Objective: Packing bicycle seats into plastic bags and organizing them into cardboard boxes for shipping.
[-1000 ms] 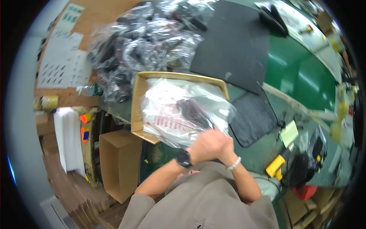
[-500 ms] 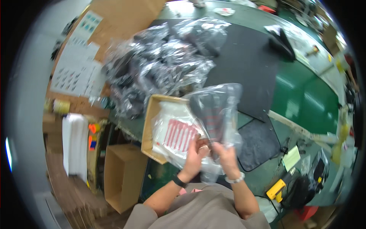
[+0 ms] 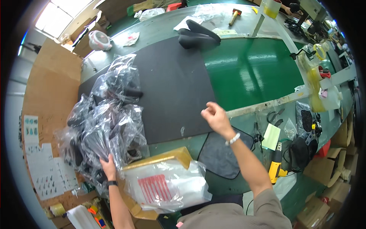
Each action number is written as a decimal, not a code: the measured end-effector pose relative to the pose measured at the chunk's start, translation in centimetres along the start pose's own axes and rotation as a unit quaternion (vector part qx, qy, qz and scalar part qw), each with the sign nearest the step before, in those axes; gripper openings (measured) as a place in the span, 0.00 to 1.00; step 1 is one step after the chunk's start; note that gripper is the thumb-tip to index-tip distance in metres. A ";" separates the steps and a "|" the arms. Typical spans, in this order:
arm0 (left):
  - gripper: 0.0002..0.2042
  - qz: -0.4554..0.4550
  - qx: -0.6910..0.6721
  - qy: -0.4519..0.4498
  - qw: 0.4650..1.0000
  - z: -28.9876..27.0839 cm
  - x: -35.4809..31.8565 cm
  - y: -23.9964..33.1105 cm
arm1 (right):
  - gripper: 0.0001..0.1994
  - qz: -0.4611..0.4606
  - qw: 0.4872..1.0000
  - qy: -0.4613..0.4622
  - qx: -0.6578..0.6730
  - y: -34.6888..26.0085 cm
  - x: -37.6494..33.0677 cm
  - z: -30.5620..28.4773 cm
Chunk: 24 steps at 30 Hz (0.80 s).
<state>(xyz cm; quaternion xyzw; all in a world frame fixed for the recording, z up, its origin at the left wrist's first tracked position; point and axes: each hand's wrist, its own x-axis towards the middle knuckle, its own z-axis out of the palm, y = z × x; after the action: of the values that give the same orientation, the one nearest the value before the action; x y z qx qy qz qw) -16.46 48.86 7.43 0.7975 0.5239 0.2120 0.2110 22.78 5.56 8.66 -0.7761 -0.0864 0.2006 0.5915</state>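
My left hand [image 3: 108, 166] reaches into a heap of clear plastic bags holding black saddles [image 3: 105, 126] at the left of the bench, its fingers closed on one bagged saddle at the heap's near edge. My right hand [image 3: 214, 115] hovers over the edge of a large black mat [image 3: 171, 84], fingers loosely curled and holding nothing. Below my arms a cardboard box [image 3: 160, 158] holds a stack of clear flat bags with red print [image 3: 164, 187].
A bare black saddle [image 3: 198, 33] lies at the mat's far end. The green bench top [image 3: 251, 68] extends right. A yellow power tool [image 3: 275, 168], a green notepad [image 3: 271, 136], a small dark mat [image 3: 219, 156] and tape rolls [image 3: 316, 72] lie on the right side. Cardboard sheets [image 3: 49, 84] stand at left.
Both hands let go of the clear bag held up over the box. My left hand went left into the heap; my right hand rose over the mat. The view shifted toward the bench.
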 end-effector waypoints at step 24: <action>0.21 -0.157 -0.031 0.061 0.985 1.8 -1.5 2.2 | 0.30 -0.238 0.704 0.207 -0.636 4.6 43.8 -0.7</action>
<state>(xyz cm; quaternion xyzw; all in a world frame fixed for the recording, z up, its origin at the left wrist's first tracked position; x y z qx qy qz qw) -14.34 46.45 7.05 0.6842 0.6473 0.2407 0.2344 62.20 19.91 -4.71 -0.9436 -0.2509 -0.2158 -0.0117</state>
